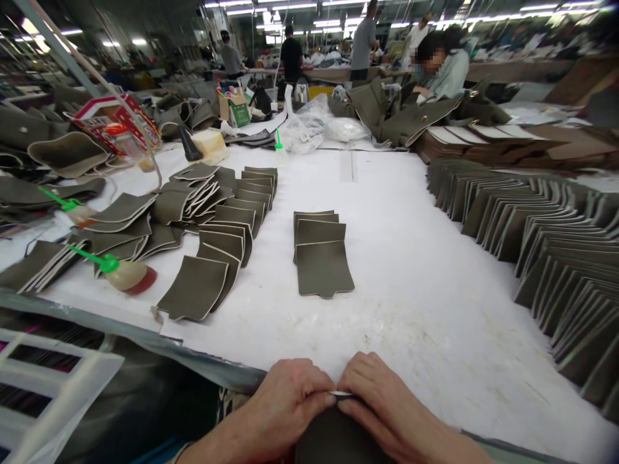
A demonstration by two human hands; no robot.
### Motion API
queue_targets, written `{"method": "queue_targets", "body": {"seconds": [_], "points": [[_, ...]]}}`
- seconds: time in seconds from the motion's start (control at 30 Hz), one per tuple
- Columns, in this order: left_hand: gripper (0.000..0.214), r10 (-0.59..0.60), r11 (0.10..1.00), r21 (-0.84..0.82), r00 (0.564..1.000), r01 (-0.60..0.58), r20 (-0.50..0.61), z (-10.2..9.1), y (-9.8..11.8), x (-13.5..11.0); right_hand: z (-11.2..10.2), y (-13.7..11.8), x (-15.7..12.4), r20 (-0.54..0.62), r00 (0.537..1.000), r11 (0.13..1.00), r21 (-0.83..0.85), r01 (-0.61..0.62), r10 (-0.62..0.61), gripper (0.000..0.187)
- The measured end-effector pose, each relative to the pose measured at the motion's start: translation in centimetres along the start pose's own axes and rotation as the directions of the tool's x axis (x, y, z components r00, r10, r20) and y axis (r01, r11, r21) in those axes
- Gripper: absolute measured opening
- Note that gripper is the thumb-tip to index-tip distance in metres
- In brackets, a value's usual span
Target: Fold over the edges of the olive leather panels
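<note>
With the short row of panels (325, 267) taken as the clock's centre, a held panel (338, 438) is gripped at six o'clock, at the near edge of the surface (411, 322), between left hand (290, 390) and right hand (380, 393). A pile of panels (169, 205) is spread at nine to ten; two bottles (123, 276) are set about its left side. A long file of panels (536, 238) is ranged at three. Plastic bags (309, 125) are placed at twelve, stacked boards (507, 145) at two, a box (236, 111) at eleven.
</note>
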State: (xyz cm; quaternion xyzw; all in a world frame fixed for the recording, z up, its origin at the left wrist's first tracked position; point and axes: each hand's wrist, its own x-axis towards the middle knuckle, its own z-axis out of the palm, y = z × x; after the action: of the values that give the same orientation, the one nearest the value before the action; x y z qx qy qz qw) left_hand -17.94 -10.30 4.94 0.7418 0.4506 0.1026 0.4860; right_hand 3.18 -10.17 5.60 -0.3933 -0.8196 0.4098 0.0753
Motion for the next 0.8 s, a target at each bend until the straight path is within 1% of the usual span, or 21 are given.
{"method": "queue_targets", "body": {"seconds": [0.13, 0.27, 0.37, 0.43, 0.53, 0.6, 0.8], "points": [[0.028, -0.006, 1.000, -0.015, 1.000, 0.006, -0.021, 0.3, -0.1, -0.2, -0.5, 0.3, 0.1, -0.003, 0.998, 0.998, 0.002, 0.063, -0.063, 0.016], [0.026, -0.041, 0.997, -0.073, 0.999, 0.039, -0.030, 0.7, -0.5, -0.3, -1.4, 0.9, -0.6, 0.031, 0.995, 0.993, -0.070, 0.099, -0.097, 0.026], [0.027, -0.053, 0.993, -0.104, 0.998, 0.050, -0.027, 0.8, -0.7, -0.4, -2.0, 1.5, -1.3, 0.053, 0.994, 0.989, -0.106, 0.104, -0.099, 0.031], [0.028, -0.059, 0.991, -0.123, 0.998, 0.056, -0.026, 0.7, -0.7, -0.5, -2.1, 1.8, -1.7, 0.051, 0.995, 0.991, -0.106, 0.086, -0.081, 0.033], [0.029, -0.082, 0.987, -0.142, 0.996, 0.078, -0.018, 0.5, -0.4, -0.5, -2.1, 2.2, -2.1, 0.033, 0.996, 0.995, -0.056, 0.085, -0.083, 0.031], [0.029, -0.095, 0.985, -0.143, 0.995, 0.092, -0.015, 0.3, -0.3, -0.5, -1.8, 2.4, -2.3, 0.018, 0.995, 0.995, -0.034, 0.098, -0.098, 0.034], [0.026, -0.063, 0.990, -0.128, 0.998, 0.059, -0.023, 0.2, -0.7, -0.6, -1.2, 3.4, -3.0, -0.040, 0.993, 0.984, -0.142, 0.107, -0.114, 0.045]]}}
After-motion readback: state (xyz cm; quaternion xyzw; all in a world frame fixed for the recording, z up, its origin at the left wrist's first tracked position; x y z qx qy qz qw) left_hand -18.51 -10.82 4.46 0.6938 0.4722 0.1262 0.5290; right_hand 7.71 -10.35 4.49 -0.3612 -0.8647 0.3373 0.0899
